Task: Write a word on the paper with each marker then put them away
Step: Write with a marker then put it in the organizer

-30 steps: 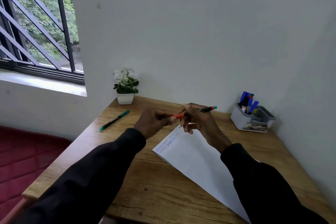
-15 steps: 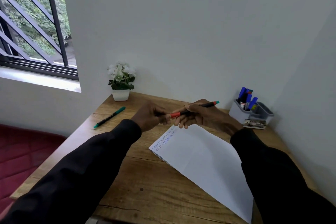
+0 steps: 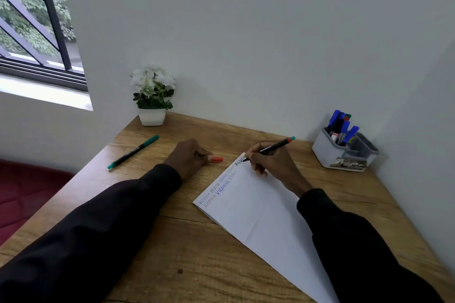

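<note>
My right hand (image 3: 273,162) grips a black marker (image 3: 273,147) with a red-and-green end, its tip down at the far corner of the white paper (image 3: 258,214), beside a dark written word. Rows of pale and blue words run along the paper's left edge. My left hand (image 3: 189,157) rests on the wooden desk left of the paper and pinches the marker's red cap (image 3: 216,159). A capped green marker (image 3: 133,152) lies on the desk at the left. The grey holder (image 3: 344,152) at the back right has several markers standing in it.
A small white pot of white flowers (image 3: 152,98) stands at the desk's back left against the wall. A barred window is at the upper left. The wooden desk (image 3: 172,253) ends at a wall on the right, with a red seat below its left edge.
The hands have come apart: the red cap came off the marker and stays in my left hand, which dropped to the desk. My right hand brought the marker's tip down to the paper.
</note>
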### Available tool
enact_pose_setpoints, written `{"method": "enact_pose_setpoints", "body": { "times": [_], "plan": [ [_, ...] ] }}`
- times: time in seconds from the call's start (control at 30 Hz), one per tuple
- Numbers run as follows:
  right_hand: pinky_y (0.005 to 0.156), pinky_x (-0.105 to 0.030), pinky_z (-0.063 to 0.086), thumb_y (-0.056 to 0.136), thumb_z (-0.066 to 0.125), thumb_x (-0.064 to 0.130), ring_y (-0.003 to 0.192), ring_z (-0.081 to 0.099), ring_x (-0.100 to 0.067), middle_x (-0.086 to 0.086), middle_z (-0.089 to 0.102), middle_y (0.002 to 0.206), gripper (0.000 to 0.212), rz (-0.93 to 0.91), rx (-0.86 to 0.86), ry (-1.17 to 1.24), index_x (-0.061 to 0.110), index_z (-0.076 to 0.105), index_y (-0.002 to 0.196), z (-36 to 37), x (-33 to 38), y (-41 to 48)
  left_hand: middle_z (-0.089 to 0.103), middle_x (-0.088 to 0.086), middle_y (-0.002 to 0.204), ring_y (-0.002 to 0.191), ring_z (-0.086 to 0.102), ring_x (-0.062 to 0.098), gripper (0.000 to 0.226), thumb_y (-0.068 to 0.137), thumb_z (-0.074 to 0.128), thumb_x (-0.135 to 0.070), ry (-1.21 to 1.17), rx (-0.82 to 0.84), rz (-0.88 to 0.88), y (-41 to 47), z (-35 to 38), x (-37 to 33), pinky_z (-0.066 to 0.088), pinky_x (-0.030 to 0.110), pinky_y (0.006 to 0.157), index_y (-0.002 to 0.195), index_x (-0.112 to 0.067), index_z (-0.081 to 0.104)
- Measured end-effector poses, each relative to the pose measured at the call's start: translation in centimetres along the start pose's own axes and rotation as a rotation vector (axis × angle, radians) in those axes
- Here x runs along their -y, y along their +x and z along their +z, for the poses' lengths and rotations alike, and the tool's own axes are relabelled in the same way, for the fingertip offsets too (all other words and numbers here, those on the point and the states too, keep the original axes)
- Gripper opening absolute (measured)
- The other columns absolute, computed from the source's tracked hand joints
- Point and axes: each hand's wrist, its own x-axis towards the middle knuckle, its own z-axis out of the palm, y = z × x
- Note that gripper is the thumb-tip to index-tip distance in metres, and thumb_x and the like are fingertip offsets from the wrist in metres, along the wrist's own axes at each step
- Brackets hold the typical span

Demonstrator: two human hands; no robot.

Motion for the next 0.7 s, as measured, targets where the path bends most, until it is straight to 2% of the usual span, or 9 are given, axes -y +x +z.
{"method": "enact_pose_setpoints", "body": {
  "times": [0.1,0.2,0.27,0.33,0.43,0.53,0.6,0.7],
  "plan": [
    [0.042,-0.027,0.045,0.092,0.064,-0.009,0.048,0.06,-0.027,-0.024,0.068,0.067,0.012,0.004,0.015,0.059,-0.003,0.067,0.083,0.6,-0.9,-0.2,0.065,-0.006,0.095,0.076,0.053,0.0,0.021,0.091,0.065,-0.025,0.023,-0.002,0.019,0.2,0.4,0.1,0.043,0.015,0.066,0.109,-0.017,0.073],
    [0.046,-0.03,0.049,0.093,0.065,-0.008,0.051,0.063,-0.03,-0.027,0.07,0.07,0.009,0.005,0.017,0.083,-0.012,0.063,0.085,0.8,-1.8,-0.2,0.062,-0.001,0.098,0.089,0.056,0.014,0.023,0.093,0.061,-0.027,0.083,-0.036,0.015,0.5,0.7,0.8,0.049,0.03,0.079,0.112,-0.018,0.071],
    [0.048,-0.031,0.05,0.093,0.066,-0.007,0.052,0.064,-0.031,-0.026,0.07,0.07,0.01,0.0,0.012,0.078,-0.011,0.063,0.084,0.9,-2.3,-0.2,0.059,0.001,0.101,0.092,0.055,0.014,0.025,0.093,0.062,-0.026,0.08,-0.072,0.021,0.6,0.9,1.0,0.048,0.028,0.079,0.116,-0.019,0.069],
    [0.047,-0.03,0.05,0.092,0.065,-0.008,0.051,0.063,-0.03,-0.026,0.07,0.07,0.008,-0.008,0.015,0.067,-0.01,0.063,0.084,0.9,-2.5,-0.2,0.058,-0.002,0.101,0.09,0.055,0.009,0.024,0.089,0.067,-0.023,0.003,-0.093,0.074,0.4,1.1,0.9,0.046,0.02,0.075,0.113,-0.022,0.071],
    [0.046,-0.029,0.049,0.091,0.063,-0.009,0.049,0.062,-0.028,-0.024,0.07,0.07,0.012,-0.005,0.003,0.053,-0.001,0.065,0.083,1.1,-2.5,-0.3,0.059,-0.005,0.099,0.092,0.055,0.006,0.019,0.081,0.076,-0.021,-0.082,-0.004,0.161,-0.1,1.3,0.3,0.044,0.017,0.074,0.096,-0.033,0.075],
    [0.046,-0.029,0.048,0.092,0.065,-0.008,0.048,0.062,-0.026,-0.024,0.07,0.068,0.018,-0.017,-0.013,0.032,0.003,0.065,0.078,1.3,-2.6,-0.5,0.06,-0.006,0.098,0.094,0.057,0.005,0.038,0.077,0.08,-0.02,-0.072,0.082,0.207,-0.2,1.3,-0.1,0.047,0.022,0.072,0.079,-0.051,0.059],
    [0.044,-0.028,0.046,0.092,0.065,-0.009,0.047,0.062,-0.027,-0.025,0.07,0.067,0.019,-0.03,-0.025,0.016,0.0,0.064,0.075,1.4,-2.5,-0.6,0.056,-0.009,0.1,0.094,0.054,-0.001,0.037,0.077,0.08,-0.022,-0.064,0.121,0.229,-0.3,1.2,-0.3,0.045,0.017,0.072,0.08,-0.052,0.058],
    [0.043,-0.028,0.044,0.09,0.066,-0.009,0.047,0.06,-0.027,-0.023,0.069,0.065,0.024,-0.036,-0.034,0.002,0.005,0.065,0.071,1.5,-2.4,-0.7,0.053,-0.011,0.103,0.101,0.052,0.003,0.034,0.078,0.079,-0.025,-0.041,0.164,0.251,-0.2,1.3,-0.2,0.05,0.02,0.075,0.087,-0.05,0.058]
  ]
}}
